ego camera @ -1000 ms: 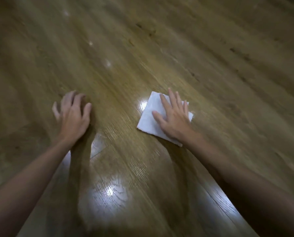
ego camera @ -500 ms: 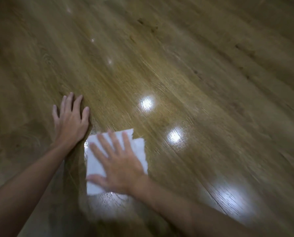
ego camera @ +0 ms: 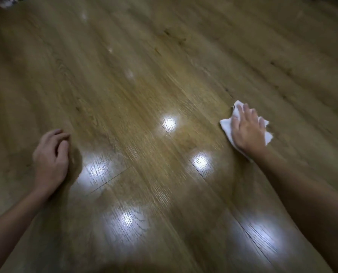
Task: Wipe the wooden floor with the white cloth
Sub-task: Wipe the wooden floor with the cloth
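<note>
Nearest to you, your two bare forearms reach out over the wooden floor (ego camera: pixel 144 91), whose glossy planks run slantwise and carry several bright patches of reflected light between your arms. Your left hand (ego camera: pixel 51 158) rests on the floor at the left, its fingers (ego camera: pixel 62 135) loosely curled, close together and holding nothing, with its shadow lying just to its right. Further out and well apart from it, at the right, your right hand (ego camera: pixel 247 131) lies palm down on the white cloth (ego camera: pixel 226 124), fingers (ego camera: pixel 246 110) fairly straight and a little spread, pressing the cloth flat against the planks rather than gripping it. The cloth is crumpled, and its edges show on both sides of your hand and past your fingertips; the rest is hidden under your palm. This part of the view is blurred, so the exact lie of each finger is hard to tell. Beyond your hands the floor stretches away with dark knots in the grain and a few small pale marks, and at the far left corner some pale, blurred thing (ego camera: pixel 6 1) just shows, too unclear to name
</note>
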